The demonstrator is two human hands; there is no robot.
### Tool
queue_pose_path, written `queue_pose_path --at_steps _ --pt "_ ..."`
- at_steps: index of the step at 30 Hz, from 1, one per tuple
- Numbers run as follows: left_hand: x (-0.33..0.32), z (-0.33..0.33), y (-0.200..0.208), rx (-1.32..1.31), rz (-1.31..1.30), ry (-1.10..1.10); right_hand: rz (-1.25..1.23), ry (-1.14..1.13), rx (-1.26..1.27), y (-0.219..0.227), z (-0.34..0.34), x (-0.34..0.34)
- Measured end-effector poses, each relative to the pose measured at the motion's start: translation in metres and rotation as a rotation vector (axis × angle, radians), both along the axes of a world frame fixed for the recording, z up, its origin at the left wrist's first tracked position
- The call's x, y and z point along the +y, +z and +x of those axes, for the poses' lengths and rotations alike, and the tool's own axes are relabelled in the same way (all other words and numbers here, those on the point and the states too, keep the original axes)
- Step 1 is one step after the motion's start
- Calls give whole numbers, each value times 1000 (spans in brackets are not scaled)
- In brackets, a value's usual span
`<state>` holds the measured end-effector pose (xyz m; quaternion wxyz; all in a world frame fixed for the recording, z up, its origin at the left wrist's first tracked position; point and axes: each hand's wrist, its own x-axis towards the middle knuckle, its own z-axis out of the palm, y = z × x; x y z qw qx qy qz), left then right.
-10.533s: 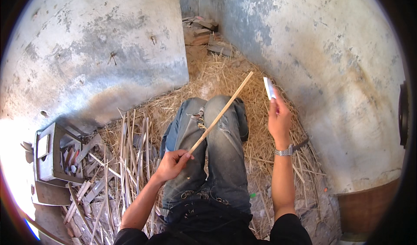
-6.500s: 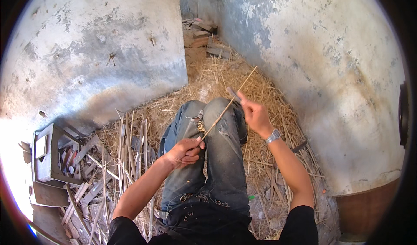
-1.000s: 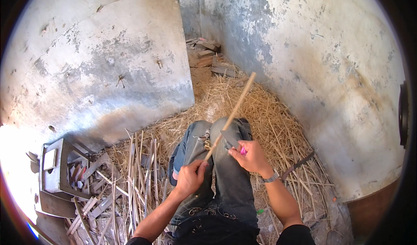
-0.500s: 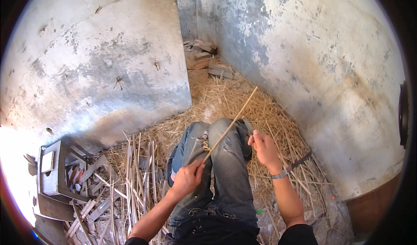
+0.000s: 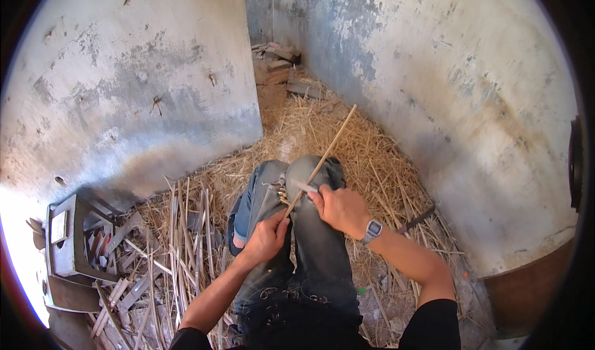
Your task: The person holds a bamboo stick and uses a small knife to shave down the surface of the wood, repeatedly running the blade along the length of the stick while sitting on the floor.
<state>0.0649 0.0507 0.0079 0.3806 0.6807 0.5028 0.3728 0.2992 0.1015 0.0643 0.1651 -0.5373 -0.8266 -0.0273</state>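
Over my knees, a thin pale stick (image 5: 336,138) slants up and to the right, its lower end pinched in my left hand (image 5: 265,238). My right hand (image 5: 341,210) is closed around a small knife (image 5: 304,187), whose flat blade is smeared by motion and lies across the stick just above my left hand. The knife's handle is hidden in my fist. Under both hands are my worn jeans (image 5: 316,248), with thin curled shavings (image 5: 297,298) on the lap. A small twisted bundle (image 5: 283,190) lies between the knees.
Straw and shavings (image 5: 310,124) cover the floor ahead. Several long strips (image 5: 186,238) lie at my left, beside a tipped wooden stool or box (image 5: 71,235) and wood scraps. A dark flat strip (image 5: 416,218) rests at the right. Worn plaster walls (image 5: 446,114) enclose the corner; bricks (image 5: 279,58) are piled far back.
My right hand has swung left and inward from beside the right knee, bringing the knife against the stick. The left hand keeps hold of the stick. The whole view has shifted slightly.
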Motion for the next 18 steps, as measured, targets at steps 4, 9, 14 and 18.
queue_pose_path --at_steps 4,9,14,18 --pt "-22 -13 -3 83 -28 -7 28 -65 -34 -6 13 24" --pt "-59 -49 3 169 9 22 -80 -168 3 -3 40 63" --pt "-82 -79 9 222 -40 24 -47 -348 100 -8 112 108" --pt "-77 -76 15 189 -117 22 117 -309 365 15 98 89"
